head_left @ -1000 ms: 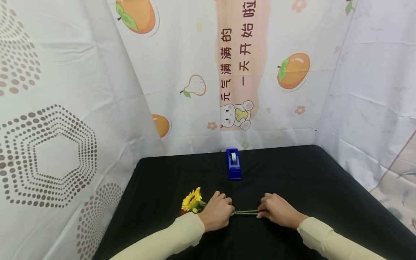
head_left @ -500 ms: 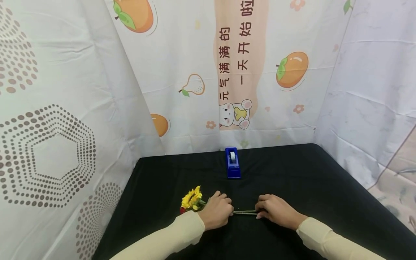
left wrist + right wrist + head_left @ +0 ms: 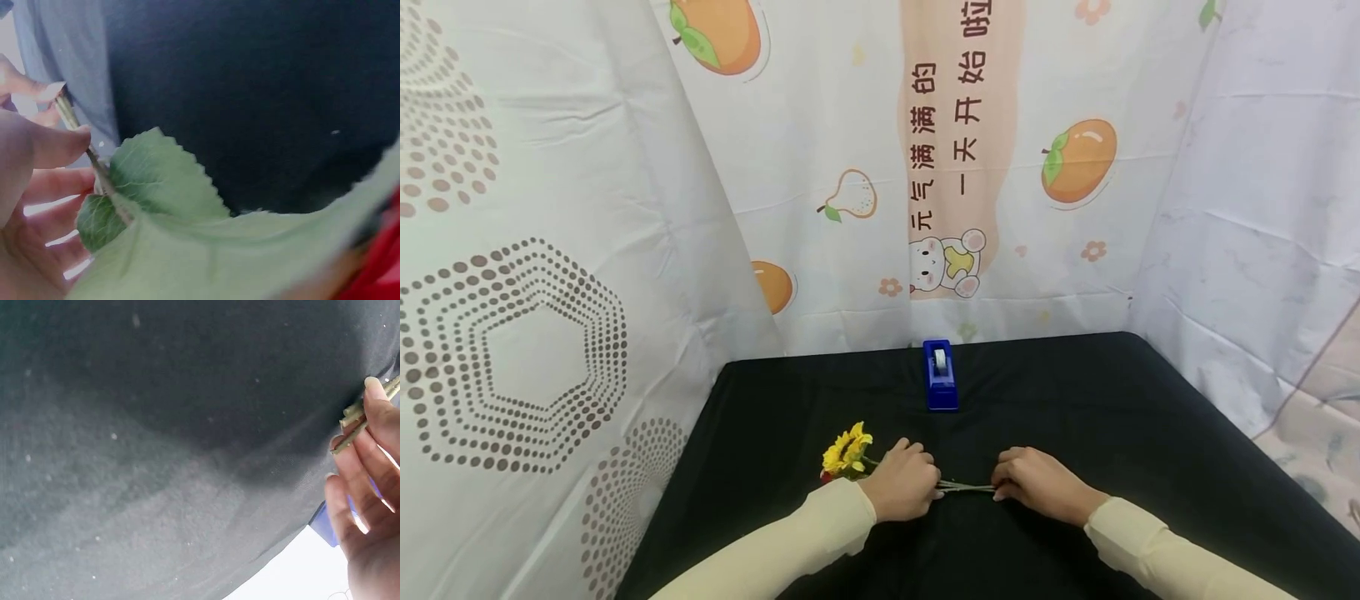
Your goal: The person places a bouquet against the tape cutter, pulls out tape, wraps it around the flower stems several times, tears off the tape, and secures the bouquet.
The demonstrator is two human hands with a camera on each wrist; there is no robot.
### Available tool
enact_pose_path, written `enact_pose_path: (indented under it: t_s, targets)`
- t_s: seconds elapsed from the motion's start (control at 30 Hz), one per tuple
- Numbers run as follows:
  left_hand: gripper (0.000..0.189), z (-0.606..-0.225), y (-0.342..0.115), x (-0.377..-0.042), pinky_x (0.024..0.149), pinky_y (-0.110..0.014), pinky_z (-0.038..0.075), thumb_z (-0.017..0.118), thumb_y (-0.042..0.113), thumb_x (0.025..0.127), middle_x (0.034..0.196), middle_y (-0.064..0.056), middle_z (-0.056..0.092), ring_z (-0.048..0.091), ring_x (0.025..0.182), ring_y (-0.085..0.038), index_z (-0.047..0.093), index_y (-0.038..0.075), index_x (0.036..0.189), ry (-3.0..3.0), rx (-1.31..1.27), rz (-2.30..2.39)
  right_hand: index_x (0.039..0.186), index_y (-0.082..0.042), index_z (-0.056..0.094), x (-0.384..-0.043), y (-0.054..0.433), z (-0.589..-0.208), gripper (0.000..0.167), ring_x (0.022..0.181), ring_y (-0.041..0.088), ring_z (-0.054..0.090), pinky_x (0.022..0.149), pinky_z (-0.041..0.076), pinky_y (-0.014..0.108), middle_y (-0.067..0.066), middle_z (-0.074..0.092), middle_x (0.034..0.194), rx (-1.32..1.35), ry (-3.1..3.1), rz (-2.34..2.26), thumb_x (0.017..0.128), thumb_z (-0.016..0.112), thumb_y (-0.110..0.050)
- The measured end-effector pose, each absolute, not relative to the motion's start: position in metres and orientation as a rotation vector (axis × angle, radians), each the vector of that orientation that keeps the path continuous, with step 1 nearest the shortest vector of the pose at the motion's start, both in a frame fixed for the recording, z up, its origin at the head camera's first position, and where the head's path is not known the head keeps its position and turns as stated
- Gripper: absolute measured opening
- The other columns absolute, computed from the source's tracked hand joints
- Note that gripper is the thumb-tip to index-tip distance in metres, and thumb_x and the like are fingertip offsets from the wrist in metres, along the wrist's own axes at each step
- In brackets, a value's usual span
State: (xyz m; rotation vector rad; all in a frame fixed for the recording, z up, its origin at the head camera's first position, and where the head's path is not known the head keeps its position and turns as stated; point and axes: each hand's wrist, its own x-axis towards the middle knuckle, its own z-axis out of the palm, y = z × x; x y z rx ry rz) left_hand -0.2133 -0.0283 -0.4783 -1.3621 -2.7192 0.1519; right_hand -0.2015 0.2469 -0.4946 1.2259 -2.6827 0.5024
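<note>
A small bunch of flowers lies sideways between both hands in the head view. At its left end are a yellow sunflower [image 3: 847, 450] and, largely hidden behind the left sleeve, a red flower [image 3: 826, 477]. My left hand [image 3: 901, 482] pinches the green stems [image 3: 964, 487] below the blooms. Farther along, my right hand [image 3: 1043, 483] holds the stems near their cut ends [image 3: 351, 428], which poke out between thumb and fingers in the right wrist view. Serrated green leaves [image 3: 165, 181] and red petals [image 3: 382, 262] fill the lower left wrist view.
A blue tape dispenser [image 3: 941, 379] with a roll of tape stands toward the back of the black-covered table [image 3: 1060, 392]. Printed white curtains [image 3: 842, 275] hang behind the table and along both sides.
The sunflower has shifted slightly up and away, and the stems between my hands lie closer together. Both hands keep their hold and have barely moved.
</note>
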Motion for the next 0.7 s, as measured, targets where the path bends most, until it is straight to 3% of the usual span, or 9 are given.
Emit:
enact_pose_path:
  t_s: [0.3,0.5,0.7]
  targets:
    - [0.028,-0.452,-0.026,-0.224,0.065,-0.027,0.032,0.066,0.036,0.101,0.065,0.014,0.056,0.045,0.062,-0.007,0.077,0.022,0.080,-2.855,-1.328,-0.143,0.089,-0.023,0.077,-0.206,0.246,-0.490,0.010,0.074,-0.001,0.050,0.066,0.047,0.027,-0.016,0.060,0.084,1.287,-2.682,0.447,0.089,0.081,-0.032]
    - [0.028,-0.414,-0.035,-0.243,0.054,-0.021,0.042,0.062,0.030,0.104,0.061,0.008,0.059,0.048,0.049,-0.006,0.082,0.012,0.097,-2.974,-1.251,-0.677,0.096,-0.020,0.079,-0.208,0.245,-0.488,0.018,0.076,-0.001,0.049,0.066,0.045,0.026,-0.015,0.064,0.087,1.300,-2.641,0.454,0.093,0.076,-0.037]
    - [0.024,-0.389,-0.045,-0.272,0.069,-0.029,0.054,0.065,0.031,0.103,0.086,0.007,0.073,0.068,0.075,-0.017,0.081,0.014,0.105,-3.009,-0.958,-1.170,0.094,-0.022,0.079,-0.215,0.243,-0.481,0.020,0.072,-0.002,0.044,0.065,0.041,0.023,-0.018,0.062,0.085,1.249,-2.619,0.475,0.100,0.068,-0.038]
